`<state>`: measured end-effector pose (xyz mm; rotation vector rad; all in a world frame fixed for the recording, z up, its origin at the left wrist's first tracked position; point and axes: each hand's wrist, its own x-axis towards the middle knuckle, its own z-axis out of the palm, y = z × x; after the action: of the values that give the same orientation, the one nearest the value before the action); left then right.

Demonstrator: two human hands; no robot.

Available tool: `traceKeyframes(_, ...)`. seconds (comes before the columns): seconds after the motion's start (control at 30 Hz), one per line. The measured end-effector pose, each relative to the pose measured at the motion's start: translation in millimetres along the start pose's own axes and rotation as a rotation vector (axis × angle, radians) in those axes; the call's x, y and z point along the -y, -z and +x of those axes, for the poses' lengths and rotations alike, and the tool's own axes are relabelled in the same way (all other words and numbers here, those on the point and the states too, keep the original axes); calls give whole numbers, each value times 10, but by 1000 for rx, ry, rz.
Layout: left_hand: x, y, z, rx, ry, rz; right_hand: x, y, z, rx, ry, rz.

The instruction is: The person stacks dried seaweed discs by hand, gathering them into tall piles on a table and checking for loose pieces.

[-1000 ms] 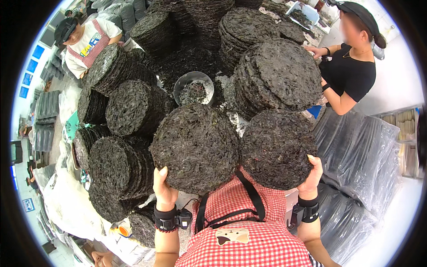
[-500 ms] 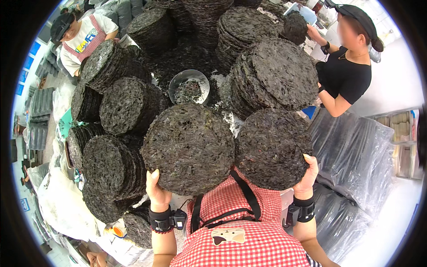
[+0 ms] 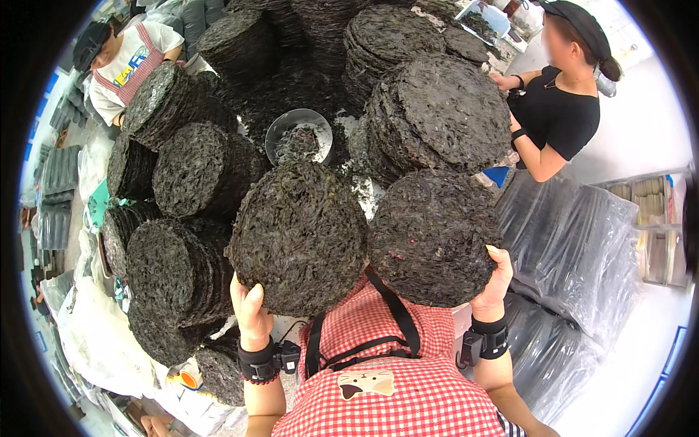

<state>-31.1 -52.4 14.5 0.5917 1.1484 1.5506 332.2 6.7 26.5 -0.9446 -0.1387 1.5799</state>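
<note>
Two dark round seaweed discs are held up side by side, near the chest: the left disc point(image 3: 300, 237) rests on the left hand point(image 3: 250, 312), fingers curled under its lower edge, and the right disc point(image 3: 435, 237) is gripped at its lower right rim by the right hand point(image 3: 495, 280). Beyond them stand tall stacks of discs point(image 3: 437, 109) around a metal bowl point(image 3: 299, 135) of loose flakes. A person in black point(image 3: 557, 116) stands far right, another in a striped apron point(image 3: 127, 62) far left.

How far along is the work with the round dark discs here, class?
Done: many stacks of dark discs already stand piled across the table. In hand: the left hand holds one dark disc by its lower edge, and the right hand holds a second disc likewise, both raised. Left: both discs are not yet set on any stack; a metal bowl holds loose scraps.
</note>
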Motion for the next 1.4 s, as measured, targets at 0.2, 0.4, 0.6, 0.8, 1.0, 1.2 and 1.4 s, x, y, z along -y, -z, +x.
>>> traceKeyframes(0.2,74,26,-42,4,-27,37,-5,23,-14,-7,-20,28)
traceKeyframes(0.4,147,-132,0,12,-86,202,11,3,-50,66,-54,61)
traceKeyframes(0.6,756,368,395,-195,193,-205,5,-59,-55,31,-43,30)
traceKeyframes(0.8,1344,602,705,-173,283,-430,37,-79,-68,29,-34,32)
traceKeyframes(1.0,1889,971,657,-122,368,-367,45,-77,-75,34,-46,63)
traceKeyframes(1.2,1703,831,502,-353,163,662,-13,25,-22,-57,-42,54)
traceKeyframes(1.4,637,-389,285,8,-276,808,-30,47,-17,-97,-16,5)
